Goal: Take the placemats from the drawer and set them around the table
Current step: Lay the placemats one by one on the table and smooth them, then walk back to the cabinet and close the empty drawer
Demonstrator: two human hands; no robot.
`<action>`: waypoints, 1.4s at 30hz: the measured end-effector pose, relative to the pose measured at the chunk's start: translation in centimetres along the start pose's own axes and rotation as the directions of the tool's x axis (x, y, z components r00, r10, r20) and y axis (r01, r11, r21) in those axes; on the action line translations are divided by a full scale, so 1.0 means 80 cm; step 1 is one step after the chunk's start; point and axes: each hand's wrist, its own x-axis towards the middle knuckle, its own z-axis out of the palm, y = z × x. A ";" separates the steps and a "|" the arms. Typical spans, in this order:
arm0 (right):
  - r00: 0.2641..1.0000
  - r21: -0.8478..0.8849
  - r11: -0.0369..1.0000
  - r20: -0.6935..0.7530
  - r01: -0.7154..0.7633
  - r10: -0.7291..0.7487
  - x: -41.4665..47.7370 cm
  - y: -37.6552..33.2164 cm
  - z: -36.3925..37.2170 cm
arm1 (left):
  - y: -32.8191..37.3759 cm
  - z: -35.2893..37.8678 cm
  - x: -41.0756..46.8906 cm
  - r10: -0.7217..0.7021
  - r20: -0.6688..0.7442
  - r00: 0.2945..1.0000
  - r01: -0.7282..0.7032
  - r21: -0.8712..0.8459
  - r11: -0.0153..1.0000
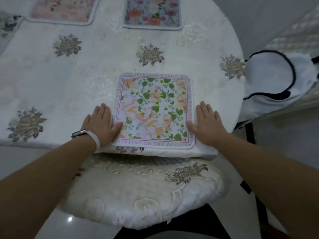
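Observation:
A square floral placemat [154,109] with green leaves, peach flowers and a pink lettered border lies flat at the table's near edge. My left hand [101,124] rests flat against its left side, thumb on the mat's edge. My right hand [208,124] lies flat against its right side, thumb touching the mat. Both hands have spread fingers and hold nothing. Across the table lie a bright multicoloured floral placemat [152,12] and a pale pink one [63,9]. At the far left edge, part of a dark floral placemat [7,23] shows.
The round table [51,80] wears a white cloth with embroidered flowers. A cushioned chair seat [138,195] stands right below the near edge. Another chair with a white, dark-trimmed cover [276,87] stands at the right. The floor is pale and glossy.

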 end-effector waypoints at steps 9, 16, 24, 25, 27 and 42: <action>0.980 0.068 0.981 -0.094 0.181 -0.175 -0.050 -0.011 -0.077 | 0.012 -0.064 -0.104 0.004 -0.181 0.983 -0.025 -0.117 0.993; 0.866 -0.044 0.882 -0.172 0.469 -0.469 -0.054 -0.070 -0.165 | 0.088 -0.123 -0.153 0.007 -0.333 0.943 -0.038 -0.085 0.996; 0.678 -0.113 0.701 -0.186 0.704 -0.711 -0.067 -0.088 -0.215 | 0.132 -0.158 -0.224 -0.188 -0.388 0.902 0.178 -0.063 0.982; 0.651 -0.125 0.674 -0.179 0.729 -0.738 -0.069 -0.092 -0.217 | 0.138 -0.163 -0.238 -0.216 -0.419 0.882 0.204 -0.075 0.976; 0.597 -0.134 0.616 -0.157 0.776 -0.787 -0.074 -0.106 -0.217 | 0.149 -0.171 -0.270 -0.295 -0.482 0.825 0.266 -0.131 0.955; 0.215 -0.126 0.216 -0.022 0.968 -0.976 -0.211 -0.267 -0.184 | 0.129 -0.114 -0.505 -0.741 -0.390 0.546 0.665 -0.337 0.667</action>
